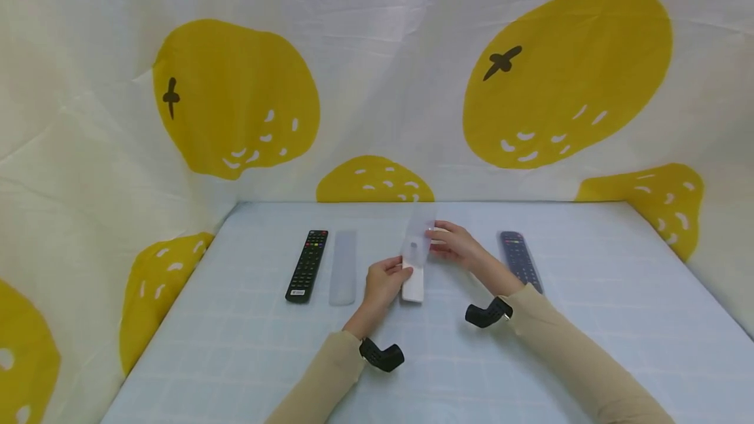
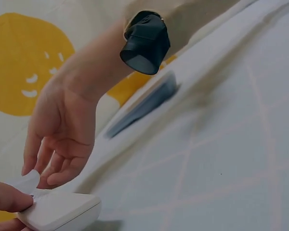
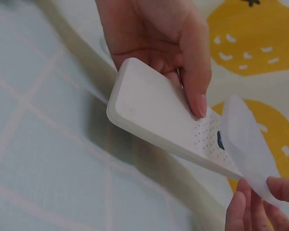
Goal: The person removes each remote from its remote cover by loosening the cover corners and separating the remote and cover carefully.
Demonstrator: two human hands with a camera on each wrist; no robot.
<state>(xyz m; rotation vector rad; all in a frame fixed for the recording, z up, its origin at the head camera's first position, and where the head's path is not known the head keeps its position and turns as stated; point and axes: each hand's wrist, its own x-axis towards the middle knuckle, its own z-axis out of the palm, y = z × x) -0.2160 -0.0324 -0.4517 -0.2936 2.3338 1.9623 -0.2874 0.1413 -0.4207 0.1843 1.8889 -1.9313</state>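
Observation:
A white remote (image 1: 413, 282) (image 3: 164, 130) (image 2: 60, 211) is tilted up off the table at the middle. My left hand (image 1: 385, 280) (image 3: 168, 48) grips its lower half, thumb on the top face. A clear silicone sleeve (image 1: 419, 235) (image 3: 248, 144) covers the remote's far end. My right hand (image 1: 453, 244) (image 3: 260, 204) (image 2: 58, 130) pinches that sleeve at its far end. Both hands wear beige sleeves and black wrist cameras.
A black remote (image 1: 307, 265) lies at the left, with an empty clear sleeve (image 1: 344, 267) beside it. A dark remote in a sleeve (image 1: 521, 260) (image 2: 144, 103) lies right of my right arm. Lemon-print cloth walls (image 1: 377, 84) close in the table on three sides.

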